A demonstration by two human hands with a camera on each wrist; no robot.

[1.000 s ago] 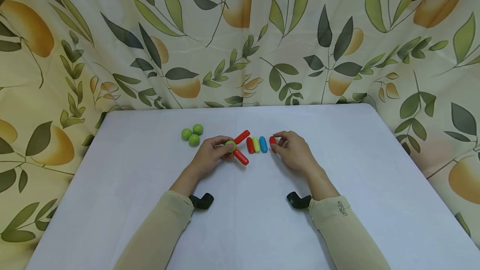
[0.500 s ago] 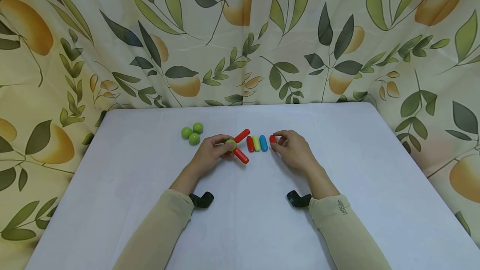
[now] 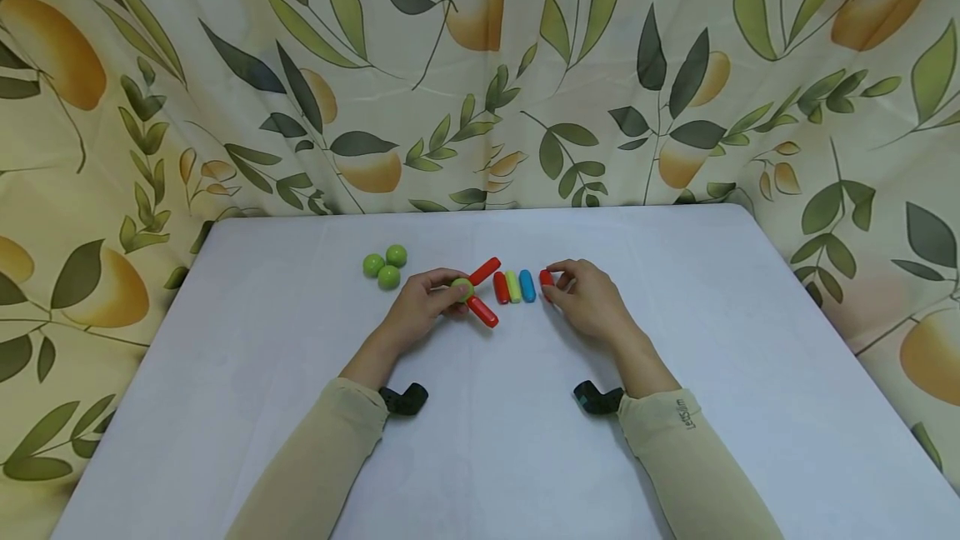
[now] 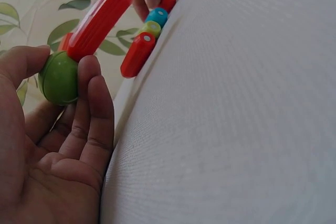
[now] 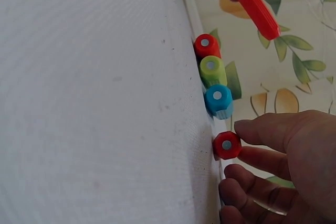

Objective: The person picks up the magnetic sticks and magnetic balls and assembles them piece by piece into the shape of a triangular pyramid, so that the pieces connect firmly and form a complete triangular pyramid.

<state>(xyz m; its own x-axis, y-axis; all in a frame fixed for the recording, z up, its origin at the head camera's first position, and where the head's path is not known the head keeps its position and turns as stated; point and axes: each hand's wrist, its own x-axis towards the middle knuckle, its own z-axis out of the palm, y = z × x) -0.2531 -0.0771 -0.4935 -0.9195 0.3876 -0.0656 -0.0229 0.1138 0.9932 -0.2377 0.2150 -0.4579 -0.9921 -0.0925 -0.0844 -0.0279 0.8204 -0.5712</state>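
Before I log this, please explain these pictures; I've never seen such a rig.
No machine here: just a person's left hand and right hand, bare. The wide picture comes from a head-worn camera; the close ones come from wrist cameras. On the white table sit three green balls and a row of three rods: red, lime and blue. The left hand grips another green ball with two red rods sticking out; the right hand pinches a separate red rod.

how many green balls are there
4: the left ball, back ball and front ball, grouped on the table; and the held ball, in the left hand. That hand could hide more.
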